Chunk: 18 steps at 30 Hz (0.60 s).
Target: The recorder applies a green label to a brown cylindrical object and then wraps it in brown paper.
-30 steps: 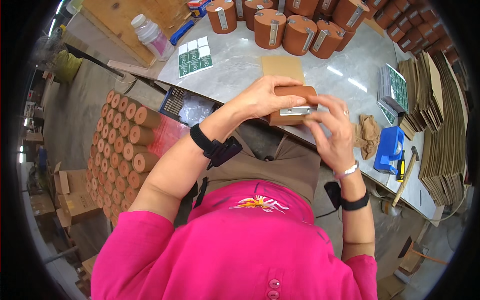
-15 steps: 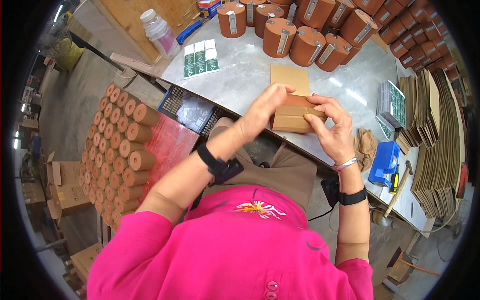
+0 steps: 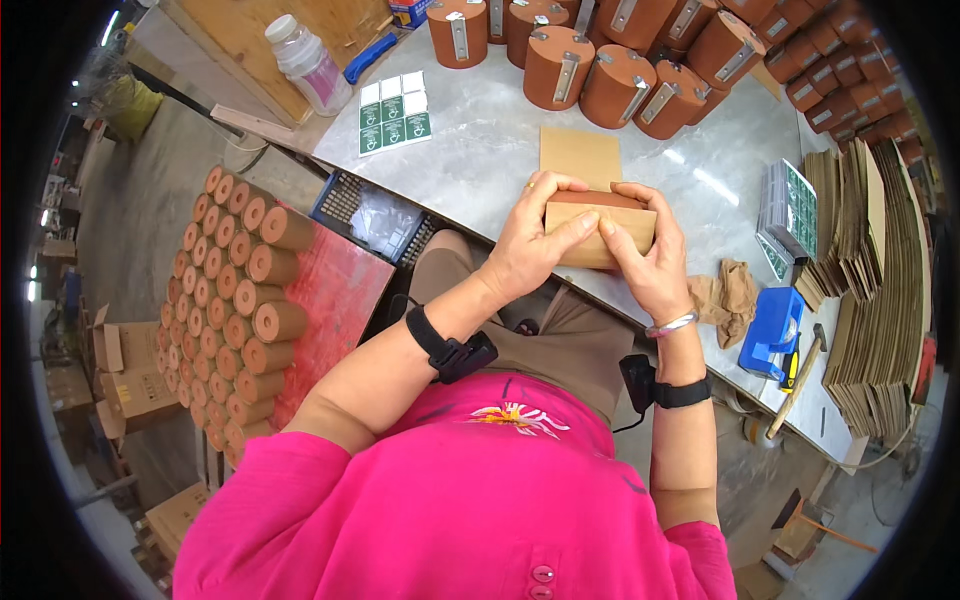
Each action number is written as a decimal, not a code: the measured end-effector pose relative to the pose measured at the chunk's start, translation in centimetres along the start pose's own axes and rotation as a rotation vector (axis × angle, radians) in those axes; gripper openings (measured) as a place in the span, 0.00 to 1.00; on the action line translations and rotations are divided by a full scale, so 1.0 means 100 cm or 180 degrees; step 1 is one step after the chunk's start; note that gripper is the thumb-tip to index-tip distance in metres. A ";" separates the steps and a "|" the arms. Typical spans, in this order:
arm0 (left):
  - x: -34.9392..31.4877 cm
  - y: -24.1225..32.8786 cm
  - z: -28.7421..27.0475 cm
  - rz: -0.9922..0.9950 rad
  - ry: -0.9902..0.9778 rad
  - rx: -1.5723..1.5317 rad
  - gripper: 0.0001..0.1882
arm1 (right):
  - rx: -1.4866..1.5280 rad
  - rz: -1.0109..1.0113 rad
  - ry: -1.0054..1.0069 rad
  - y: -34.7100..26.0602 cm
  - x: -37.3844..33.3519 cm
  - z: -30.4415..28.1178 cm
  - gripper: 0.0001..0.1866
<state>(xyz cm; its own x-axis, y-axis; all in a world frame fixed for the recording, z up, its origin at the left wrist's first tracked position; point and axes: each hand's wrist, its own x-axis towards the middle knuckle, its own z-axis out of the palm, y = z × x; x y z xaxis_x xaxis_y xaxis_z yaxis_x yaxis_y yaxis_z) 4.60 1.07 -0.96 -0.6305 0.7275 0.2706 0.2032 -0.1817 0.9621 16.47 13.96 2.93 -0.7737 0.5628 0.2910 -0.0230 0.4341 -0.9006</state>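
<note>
Both hands grip a reddish-brown block with a tan cardboard wrap (image 3: pixel 590 250) on its near side, over the table's front edge. My left hand (image 3: pixel 541 228) holds its left end, thumb pressed on the cardboard and fingers over the top. Around the right end is my right hand (image 3: pixel 648 240), its thumb almost meeting the left one. Just beyond lies a flat tan cardboard sheet (image 3: pixel 580 152), partly hidden by the fingers. Reddish-brown cylinders with metal strips (image 3: pixel 556 72) are grouped at the table's far side.
On the left, many tan cylinders with center holes (image 3: pixel 280 322) stand on a red board (image 3: pixel 335 290). Stacked cardboard sheets (image 3: pixel 868 300), a blue tape dispenser (image 3: pixel 770 325), a hammer (image 3: pixel 800 378) and crumpled brown paper (image 3: pixel 728 300) lie right. Green-and-white labels (image 3: pixel 394 115) rest at upper left.
My left hand has come down onto the block's left end and presses its thumb on the cardboard. My right thumb has shifted toward the middle, and the cardboard face now looks smoother.
</note>
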 end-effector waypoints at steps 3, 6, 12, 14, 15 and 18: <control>0.002 0.001 0.002 -0.0364 0.0023 -0.0523 0.15 | 0.0037 0.0113 0.0109 0.006 -0.002 0.010 0.17; 0.004 0.003 0.002 -0.0315 0.0085 -0.0449 0.11 | 0.0047 0.0096 0.0422 0.011 -0.002 0.018 0.14; 0.005 0.000 0.005 -0.0443 0.0228 -0.0473 0.12 | -0.0040 0.0178 0.0742 0.012 0.002 0.025 0.11; 0.005 0.002 0.007 -0.0607 0.0326 -0.0814 0.13 | -0.0078 0.0239 0.0777 0.012 0.001 0.025 0.11; 0.002 0.002 0.008 -0.0598 0.0333 -0.0816 0.13 | -0.0057 0.0227 0.0757 0.013 -0.002 0.025 0.11; -0.005 0.001 0.011 -0.0291 0.0338 -0.0501 0.11 | -0.0075 0.0100 0.0834 0.011 -0.010 0.028 0.11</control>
<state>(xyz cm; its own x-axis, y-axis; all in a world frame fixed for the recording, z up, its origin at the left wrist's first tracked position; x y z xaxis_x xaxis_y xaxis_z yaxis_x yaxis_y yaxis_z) 5.79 1.42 -1.04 -0.7180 0.6734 0.1759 0.0273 -0.2253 0.9739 15.39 11.93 0.71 -0.5834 0.7379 0.3394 0.0155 0.4279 -0.9037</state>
